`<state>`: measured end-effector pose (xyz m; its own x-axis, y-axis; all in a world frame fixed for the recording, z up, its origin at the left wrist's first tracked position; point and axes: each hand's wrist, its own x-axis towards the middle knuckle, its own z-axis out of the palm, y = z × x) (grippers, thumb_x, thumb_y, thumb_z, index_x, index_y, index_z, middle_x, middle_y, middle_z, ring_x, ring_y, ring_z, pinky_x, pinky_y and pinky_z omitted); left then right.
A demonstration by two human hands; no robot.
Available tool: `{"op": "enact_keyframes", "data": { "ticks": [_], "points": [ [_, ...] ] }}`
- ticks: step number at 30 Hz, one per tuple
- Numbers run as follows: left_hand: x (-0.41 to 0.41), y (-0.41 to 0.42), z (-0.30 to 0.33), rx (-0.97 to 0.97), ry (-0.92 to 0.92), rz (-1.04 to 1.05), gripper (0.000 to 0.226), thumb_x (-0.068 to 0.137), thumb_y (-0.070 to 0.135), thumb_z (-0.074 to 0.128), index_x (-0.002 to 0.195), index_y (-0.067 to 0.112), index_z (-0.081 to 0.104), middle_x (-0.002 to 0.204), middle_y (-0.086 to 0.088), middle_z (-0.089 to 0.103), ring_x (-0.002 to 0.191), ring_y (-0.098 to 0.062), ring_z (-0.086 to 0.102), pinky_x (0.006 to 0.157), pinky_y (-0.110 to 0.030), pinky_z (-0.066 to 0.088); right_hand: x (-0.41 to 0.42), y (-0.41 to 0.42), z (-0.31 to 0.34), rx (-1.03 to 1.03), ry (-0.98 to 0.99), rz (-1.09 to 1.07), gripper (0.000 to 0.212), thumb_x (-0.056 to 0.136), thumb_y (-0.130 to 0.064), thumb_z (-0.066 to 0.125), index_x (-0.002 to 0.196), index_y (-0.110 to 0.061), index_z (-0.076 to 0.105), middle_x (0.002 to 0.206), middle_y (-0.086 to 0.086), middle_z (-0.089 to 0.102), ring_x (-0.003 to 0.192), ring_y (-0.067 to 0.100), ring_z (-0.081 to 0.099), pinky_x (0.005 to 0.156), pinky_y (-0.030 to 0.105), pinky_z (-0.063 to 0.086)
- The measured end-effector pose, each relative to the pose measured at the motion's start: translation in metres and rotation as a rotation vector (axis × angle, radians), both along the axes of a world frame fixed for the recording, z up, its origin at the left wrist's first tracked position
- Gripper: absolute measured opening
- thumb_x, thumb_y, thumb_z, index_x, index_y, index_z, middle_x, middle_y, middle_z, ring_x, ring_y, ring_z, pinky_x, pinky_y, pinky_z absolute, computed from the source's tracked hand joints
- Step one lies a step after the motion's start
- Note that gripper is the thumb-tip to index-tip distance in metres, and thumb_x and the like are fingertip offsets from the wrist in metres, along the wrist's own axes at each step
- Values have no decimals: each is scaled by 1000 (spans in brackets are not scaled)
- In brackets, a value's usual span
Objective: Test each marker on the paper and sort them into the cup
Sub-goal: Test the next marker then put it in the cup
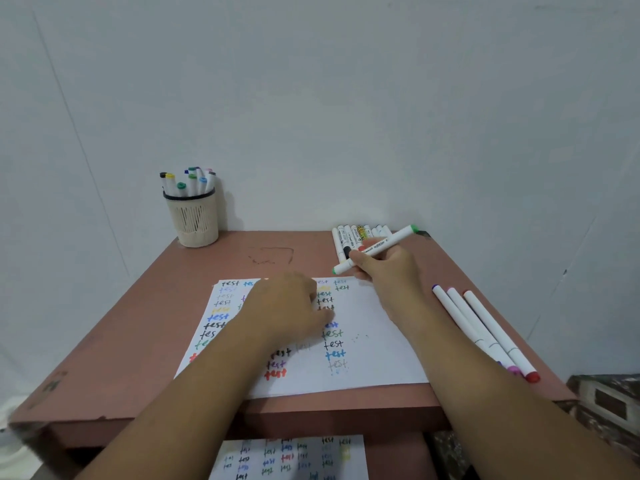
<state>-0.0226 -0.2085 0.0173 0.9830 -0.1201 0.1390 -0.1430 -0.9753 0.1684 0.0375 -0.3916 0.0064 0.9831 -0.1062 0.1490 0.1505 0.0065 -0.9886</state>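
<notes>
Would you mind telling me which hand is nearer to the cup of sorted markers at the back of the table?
Left. The left hand rests on the paper, right of and in front of the cup. The right hand, gripping a green marker, is farther right.

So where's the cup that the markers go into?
The cup stands at the table's far left corner against the wall, already holding several markers, well beyond the left hand resting on the paper.

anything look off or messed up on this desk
Mostly tidy. Two small oddities: a faint scribbled outline stains the table between the cup and the paper, and a second sheet covered in test words lies below the table edge, away from the work. The right hand holds a green marker.
</notes>
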Motion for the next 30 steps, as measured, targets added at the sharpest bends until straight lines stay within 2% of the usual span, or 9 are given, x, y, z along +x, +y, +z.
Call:
{"op": "enact_keyframes", "data": {
  "ticks": [3, 5, 8, 11, 15, 20, 25, 27, 30],
  "points": [
    [3, 10, 7, -131, 153, -15, 45, 76, 67, 60, 83, 23, 60, 86, 11, 59, 77, -11, 58, 74, -31, 50, 0, 3, 19, -33, -92, -43, 57, 80, -9, 86, 121, -25, 49, 105, -2, 78, 93, 21, 78, 85, 50, 63],
    [3, 17, 10, -256, 233, -62, 43, 75, 69, 62, 73, 27, 52, 74, 10, 50, 67, -12, 48, 64, -30, 38, -1, 9, 39, -51, -108, -35, 59, 84, -5, 82, 124, -20, 42, 112, 9, 74, 94, 24, 77, 76, 39, 65],
    [6, 34, 16, -372, 252, -77, 51, 76, 74, 63, 108, 35, 64, 101, 20, 58, 96, -6, 56, 80, -30, 44, -1, 29, 69, 6, -99, 57, 39, 93, -3, 72, 117, -17, 44, 112, 16, 69, 94, 25, 78, 69, 30, 63],
    [14, 58, 22, -490, 125, -67, 66, 77, 72, 66, 133, 37, 57, 133, 21, 56, 119, -3, 53, 99, -30, 45, 7, 55, 90, 106, -92, 139, 13, 102, -7, 55, 106, -17, 47, 117, 23, 63, 103, 31, 75, 77, 41, 66],
    [27, 102, 26, -576, -115, 56, 61, 80, 65, 68, 131, 33, 60, 131, 18, 56, 116, -3, 52, 94, -27, 43, 22, 99, 111, 117, -164, 177, 3, 102, -11, 55, 104, -13, 54, 103, 7, 56, 95, 28, 76, 84, 42, 65],
    [45, 155, 19, -709, -282, 265, 52, 82, 63, 65, 125, 35, 61, 125, 15, 62, 111, -7, 59, 95, -35, 52, 49, 159, 132, 61, -310, 149, 20, 98, -9, 65, 106, -22, 54, 107, 7, 68, 93, 21, 78, 82, 38, 66],
    [61, 185, -6, -677, -420, 331, 52, 87, 49, 68, 133, 26, 55, 129, 10, 59, 118, -11, 54, 99, -29, 45, 84, 220, 147, -149, -477, 61, 44, 94, -11, 69, 118, -35, 41, 94, 4, 73, 80, 23, 77, 78, 46, 64],
    [66, 189, -12, -694, -417, 337, 53, 87, 50, 68, 133, 28, 55, 129, 12, 58, 120, -11, 53, 101, -32, 46, 98, 236, 150, -188, -512, 63, 42, 94, -12, 67, 120, -32, 40, 94, 4, 73, 82, 26, 75, 71, 37, 63],
    [73, 191, -15, -688, -429, 338, 53, 87, 51, 67, 133, 29, 54, 128, 14, 58, 121, -10, 53, 101, -34, 47, 117, 255, 146, -263, -498, 97, 38, 98, -10, 60, 128, -18, 40, 97, 9, 70, 83, 24, 69, 49, 13, 47]
  ]
}}
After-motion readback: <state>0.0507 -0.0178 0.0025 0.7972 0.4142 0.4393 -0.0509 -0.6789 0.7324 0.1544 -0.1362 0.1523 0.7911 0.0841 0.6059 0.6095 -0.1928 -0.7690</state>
